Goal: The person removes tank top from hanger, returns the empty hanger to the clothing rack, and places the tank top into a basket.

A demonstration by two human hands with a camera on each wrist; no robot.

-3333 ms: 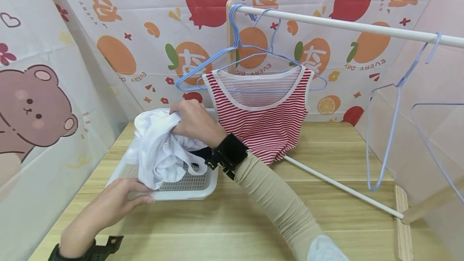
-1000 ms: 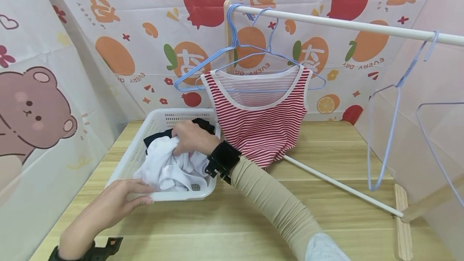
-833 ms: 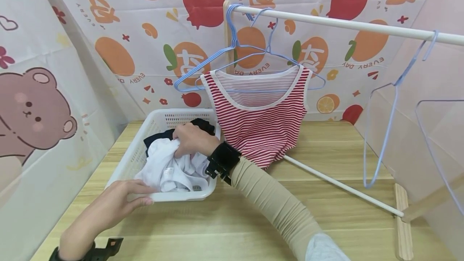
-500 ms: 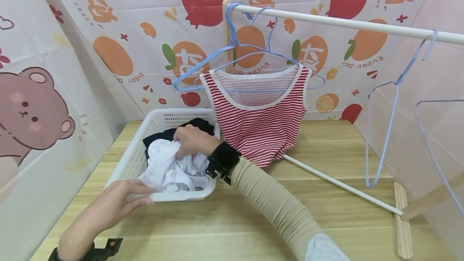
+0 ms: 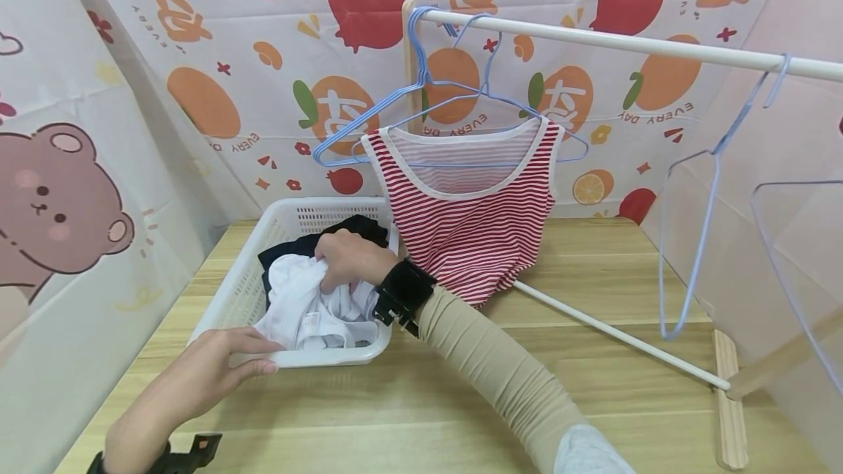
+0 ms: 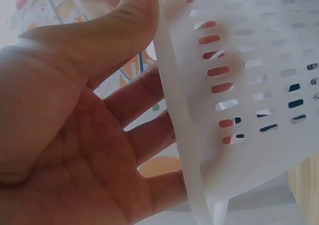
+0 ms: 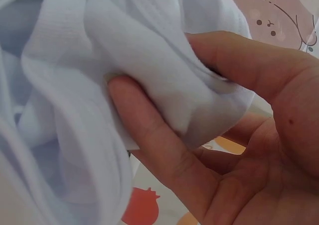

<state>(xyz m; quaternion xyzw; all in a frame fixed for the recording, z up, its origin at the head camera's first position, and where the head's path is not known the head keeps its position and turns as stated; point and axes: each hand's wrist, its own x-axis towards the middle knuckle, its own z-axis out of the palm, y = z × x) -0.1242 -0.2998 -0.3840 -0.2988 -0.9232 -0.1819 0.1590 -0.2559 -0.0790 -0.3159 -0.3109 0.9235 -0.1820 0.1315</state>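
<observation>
The white plastic basket stands at the back left of the table, with a crumpled white garment and black cloth inside. The garment has strap-like bands and a small label. My left hand grips the basket's near rim; in the left wrist view its fingers reach behind the rim and show through the slots. Inside the basket my right hand holds a fold of the white garment. The right wrist view shows that fold between thumb and fingers. Much of the black cloth lies hidden beneath the white one.
A red-striped tank top hangs from a blue hanger just right of the basket. Several bare hangers share the white rail. The rack's lower bar and wooden foot stand on the right of the table.
My right hand has lowered the white garment from above the basket into it, uncovering the black cloth behind. Over the last second it barely moves. My left hand stays at the rim.
</observation>
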